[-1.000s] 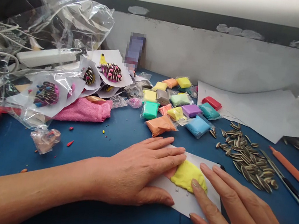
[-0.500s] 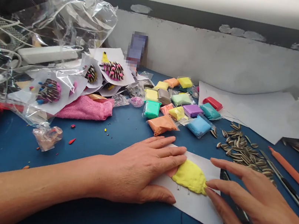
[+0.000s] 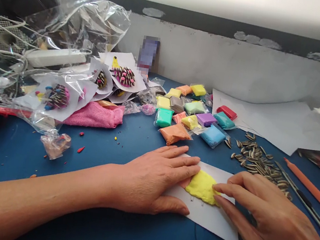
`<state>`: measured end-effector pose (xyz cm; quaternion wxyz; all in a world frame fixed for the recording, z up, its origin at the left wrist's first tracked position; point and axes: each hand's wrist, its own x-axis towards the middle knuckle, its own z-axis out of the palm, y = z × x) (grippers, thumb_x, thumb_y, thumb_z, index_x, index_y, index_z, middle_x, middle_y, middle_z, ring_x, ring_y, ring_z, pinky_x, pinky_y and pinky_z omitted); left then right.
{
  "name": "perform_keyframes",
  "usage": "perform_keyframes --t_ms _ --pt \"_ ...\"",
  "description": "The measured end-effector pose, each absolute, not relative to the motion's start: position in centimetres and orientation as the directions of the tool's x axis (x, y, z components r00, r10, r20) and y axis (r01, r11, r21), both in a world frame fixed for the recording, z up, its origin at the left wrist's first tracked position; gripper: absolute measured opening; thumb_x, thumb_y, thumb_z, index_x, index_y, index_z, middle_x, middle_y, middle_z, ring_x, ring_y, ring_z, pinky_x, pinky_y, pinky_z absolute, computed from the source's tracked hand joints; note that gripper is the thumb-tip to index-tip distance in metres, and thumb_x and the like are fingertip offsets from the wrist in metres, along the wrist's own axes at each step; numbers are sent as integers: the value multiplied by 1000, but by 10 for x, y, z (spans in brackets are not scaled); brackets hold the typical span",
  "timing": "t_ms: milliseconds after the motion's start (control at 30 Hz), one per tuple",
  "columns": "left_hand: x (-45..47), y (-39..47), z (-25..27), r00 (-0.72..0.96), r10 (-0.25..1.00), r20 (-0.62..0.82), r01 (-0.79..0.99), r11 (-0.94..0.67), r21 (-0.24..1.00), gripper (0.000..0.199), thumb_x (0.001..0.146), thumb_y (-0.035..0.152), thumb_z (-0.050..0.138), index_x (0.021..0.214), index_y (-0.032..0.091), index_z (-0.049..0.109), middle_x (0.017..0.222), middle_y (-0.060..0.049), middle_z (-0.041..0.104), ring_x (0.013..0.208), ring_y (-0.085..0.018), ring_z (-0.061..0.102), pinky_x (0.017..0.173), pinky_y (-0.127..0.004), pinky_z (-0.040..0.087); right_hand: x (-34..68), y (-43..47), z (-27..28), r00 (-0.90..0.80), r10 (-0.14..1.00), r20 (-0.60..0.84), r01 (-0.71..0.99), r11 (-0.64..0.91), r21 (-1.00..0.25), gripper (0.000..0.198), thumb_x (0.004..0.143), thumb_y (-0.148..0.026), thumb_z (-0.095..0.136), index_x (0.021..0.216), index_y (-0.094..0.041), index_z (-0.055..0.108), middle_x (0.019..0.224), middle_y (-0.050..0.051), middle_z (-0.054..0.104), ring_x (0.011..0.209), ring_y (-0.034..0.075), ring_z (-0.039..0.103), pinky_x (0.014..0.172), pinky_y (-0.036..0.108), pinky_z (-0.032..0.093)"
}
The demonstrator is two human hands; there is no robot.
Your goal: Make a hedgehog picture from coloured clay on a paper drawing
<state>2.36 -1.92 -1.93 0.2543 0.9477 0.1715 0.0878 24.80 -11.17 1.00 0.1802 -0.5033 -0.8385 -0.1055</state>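
Note:
A flattened piece of yellow modelling clay (image 3: 201, 187) lies on a sheet of white paper (image 3: 224, 226). Beside its left end some pink-orange clay shows, mostly covered by my left hand (image 3: 158, 180). That hand rests flat on the paper, fingers outstretched and thumb apart, the fingertips touching the clay's left edge. From the right, my right hand (image 3: 262, 215) pinches the clay's right end between thumb and fingers, hiding that tip. Small drawn marks show on the paper just below the clay.
Wrapped clay packets (image 3: 176, 132) lie behind the paper. Sunflower seeds (image 3: 257, 160), an orange pen (image 3: 311, 186) and a slim craft knife or pen (image 3: 301, 197) are at right. Seed-covered clay hedgehogs (image 3: 123, 75), plastic wrap and a pink cloth (image 3: 97, 115) sit at left.
My right hand has moved slightly left, its thumb and fingers now further over the clay's right end. My left hand stays flat in place. The view has shifted slightly.

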Motion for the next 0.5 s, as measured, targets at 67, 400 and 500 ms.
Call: perform_keyframes --t_ms 67,400,500 --pt "24 -19 -19 928 365 74 280 -814 510 76 90 58 57 149 13 39 158 -9 32 150 -32 19 122 -47 19 247 -111 10 -428 813 395 887 462 9 25 97 -27 45 83 -22 64 77 2 59 68 13 57 57 24 46" --pt "24 -18 -19 930 361 72 276 -813 513 77 90 58 56 148 11 40 158 -10 32 150 -33 19 122 -46 18 245 -109 5 -450 811 375 883 467 49 25 97 -26 44 79 -21 62 76 2 58 66 15 55 59 28 44" --pt "24 -19 -19 928 364 84 270 -809 522 76 90 57 58 148 12 40 158 -11 33 149 -33 20 122 -48 19 245 -110 1 -431 823 370 895 442 59 25 97 -25 44 79 -21 60 75 2 58 66 16 54 61 30 44"
